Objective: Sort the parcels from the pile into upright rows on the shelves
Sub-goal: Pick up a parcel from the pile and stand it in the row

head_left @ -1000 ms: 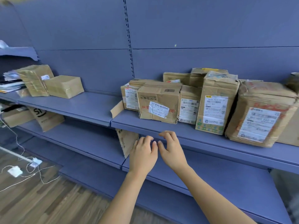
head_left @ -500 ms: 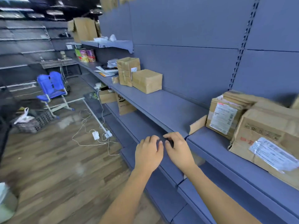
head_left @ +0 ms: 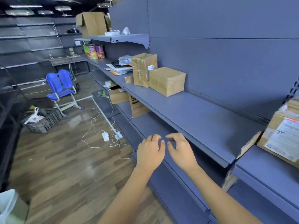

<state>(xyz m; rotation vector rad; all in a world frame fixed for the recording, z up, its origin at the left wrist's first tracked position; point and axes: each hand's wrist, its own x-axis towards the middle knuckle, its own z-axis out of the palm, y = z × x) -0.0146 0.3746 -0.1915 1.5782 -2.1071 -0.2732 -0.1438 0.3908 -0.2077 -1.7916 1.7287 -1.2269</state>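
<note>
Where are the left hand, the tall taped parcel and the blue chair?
left hand (head_left: pixel 150 153): head view, on the back of the hand.
tall taped parcel (head_left: pixel 140 70): head view, on its taped side facing the camera.
blue chair (head_left: pixel 59 80): head view, on the backrest.

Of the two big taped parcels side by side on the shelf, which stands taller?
The farther parcel, with a small white label; the nearer parcel is lower.

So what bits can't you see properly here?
Head view:
Labelled parcel: cut off by right edge, print blurred.
Brown bag: top hidden by the shelf above.
Lower box: top hidden by the same shelf.
Cans: labels too small.
</note>
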